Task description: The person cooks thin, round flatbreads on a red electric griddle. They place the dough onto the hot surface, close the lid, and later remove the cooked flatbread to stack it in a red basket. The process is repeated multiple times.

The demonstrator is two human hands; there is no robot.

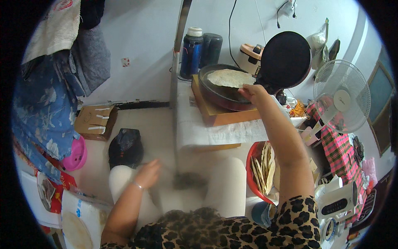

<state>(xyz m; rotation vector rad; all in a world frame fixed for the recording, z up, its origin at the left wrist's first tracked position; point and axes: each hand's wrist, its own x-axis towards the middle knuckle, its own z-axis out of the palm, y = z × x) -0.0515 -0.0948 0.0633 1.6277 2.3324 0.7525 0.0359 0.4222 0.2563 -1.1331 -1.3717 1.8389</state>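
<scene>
My right hand point(251, 91) grips the near right edge of a thin, pale flatbread point(230, 77). The flatbread is over the dark round plate of an electric baking pan point(214, 96). Hinged at the right, the pan's round black lid point(286, 59) stands raised. Low on the left, my left hand point(148, 173) is blurred beside my left knee, away from the pan. Whether its fingers hold anything is unclear. A red basin point(250, 171) below my right forearm holds several folded flatbreads point(263, 169), partly hidden by the arm.
The pan rests on a cardboard box point(224, 119) on a cloth-covered table point(189, 130). Behind it stand a blue thermos point(191, 54) and a rice cooker point(248, 59). A white fan point(342, 96) is at right. Another round flatbread point(76, 230) lies at lower left.
</scene>
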